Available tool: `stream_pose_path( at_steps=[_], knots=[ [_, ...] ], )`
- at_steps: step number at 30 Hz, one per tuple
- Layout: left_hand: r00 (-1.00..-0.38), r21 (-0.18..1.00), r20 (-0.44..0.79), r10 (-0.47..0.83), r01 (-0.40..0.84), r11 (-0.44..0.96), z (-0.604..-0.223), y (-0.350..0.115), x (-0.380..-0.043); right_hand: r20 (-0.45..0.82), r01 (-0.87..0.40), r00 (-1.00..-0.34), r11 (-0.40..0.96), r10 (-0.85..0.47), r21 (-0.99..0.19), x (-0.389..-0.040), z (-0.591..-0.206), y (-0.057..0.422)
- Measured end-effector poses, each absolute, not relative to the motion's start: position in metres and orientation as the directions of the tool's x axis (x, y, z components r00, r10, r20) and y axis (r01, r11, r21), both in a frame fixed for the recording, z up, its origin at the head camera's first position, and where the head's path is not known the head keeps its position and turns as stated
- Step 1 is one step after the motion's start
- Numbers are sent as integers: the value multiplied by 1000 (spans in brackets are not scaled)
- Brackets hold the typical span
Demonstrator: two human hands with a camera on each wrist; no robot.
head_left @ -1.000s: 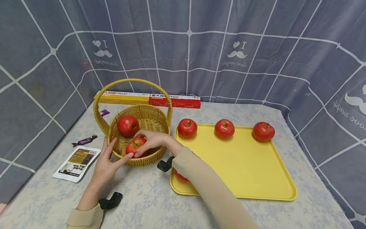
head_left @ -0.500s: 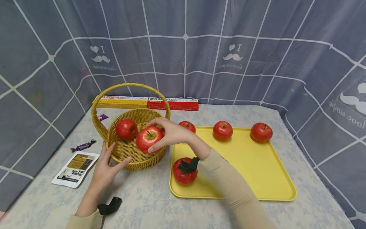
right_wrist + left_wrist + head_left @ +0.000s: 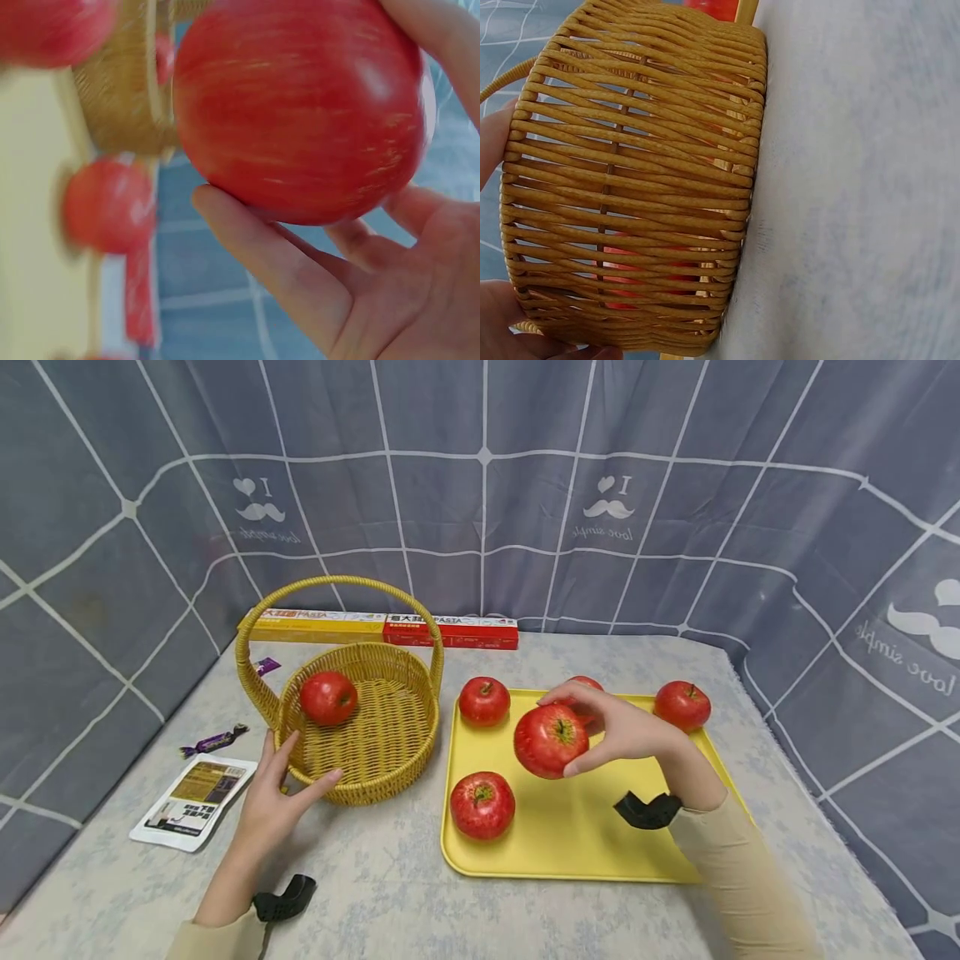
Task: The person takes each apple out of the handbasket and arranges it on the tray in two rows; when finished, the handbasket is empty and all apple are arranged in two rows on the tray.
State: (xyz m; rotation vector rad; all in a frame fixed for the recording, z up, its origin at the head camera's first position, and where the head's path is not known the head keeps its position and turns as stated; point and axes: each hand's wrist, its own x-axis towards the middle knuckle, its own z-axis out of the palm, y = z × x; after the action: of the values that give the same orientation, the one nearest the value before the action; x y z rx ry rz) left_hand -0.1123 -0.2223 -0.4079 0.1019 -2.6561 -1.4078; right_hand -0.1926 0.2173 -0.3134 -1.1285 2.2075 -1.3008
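Observation:
My right hand [image 3: 626,727] holds a red apple [image 3: 550,742] above the yellow tray [image 3: 577,835], thumb on the near side and fingers behind. The right wrist view shows that apple large [image 3: 300,105] between thumb and fingers. At the left, my left hand [image 3: 272,802] grips the near-left side of the yellow wicker basket [image 3: 378,727], thumb reaching over its rim. In the left wrist view, the woven wall [image 3: 637,180] stands close to the fingers [image 3: 510,322]. One apple [image 3: 328,697] lies inside the basket. Another apple [image 3: 482,806] sits at the tray's near-left corner.
More apples stand along the tray's back edge, at its left corner [image 3: 484,701], behind my right hand [image 3: 587,682] and at the right [image 3: 682,705]. Yellow [image 3: 315,627] and red pasta boxes [image 3: 450,632] lie behind the basket. A white pouch [image 3: 193,802] and purple candy [image 3: 215,741] lie left.
My right hand has lifted the apple out of the basket and carried it right, over the tray. My left hand stays at the basket's side.

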Motion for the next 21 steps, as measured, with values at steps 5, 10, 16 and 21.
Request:
stream_pose_path(
  at_steps=[5,10,16,21],
  knots=[
    [-988,836,95,-119,14,549,-409,-222,-113,59,-459,-658,338,-751,-822,-188,-341,260],
    [-990,833,90,-113,12,553,-409,-223,-114,27,-438,-651,347,-759,-829,-184,-368,287],
    [-991,827,77,-112,0,562,-410,-223,-113,-28,-402,-624,351,-781,-846,-182,-386,299],
    [-990,826,81,-112,4,564,-409,-223,-113,-65,-359,-609,348,-790,-866,-182,-393,299]
  ],
)
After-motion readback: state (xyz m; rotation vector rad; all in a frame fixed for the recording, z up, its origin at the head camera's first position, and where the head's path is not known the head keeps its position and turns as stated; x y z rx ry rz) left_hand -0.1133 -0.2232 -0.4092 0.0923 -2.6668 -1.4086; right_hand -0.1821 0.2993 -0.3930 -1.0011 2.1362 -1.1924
